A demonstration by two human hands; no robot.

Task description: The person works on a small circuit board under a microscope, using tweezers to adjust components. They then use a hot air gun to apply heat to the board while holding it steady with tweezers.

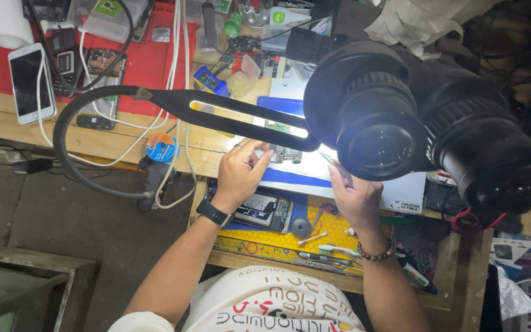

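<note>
On the cluttered wooden bench [124, 144], below the microscope [401, 117], keep your left hand [241, 172] pinching the circuit board [285, 154] steady while your right hand [354, 197] grips its thin tool [330, 161] lightly.

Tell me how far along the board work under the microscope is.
Done: an opened phone lies on the yellow mat. In hand: left hand steadies the circuit board; right hand holds a thin tool. Left: the phone is not yet closed.
</note>
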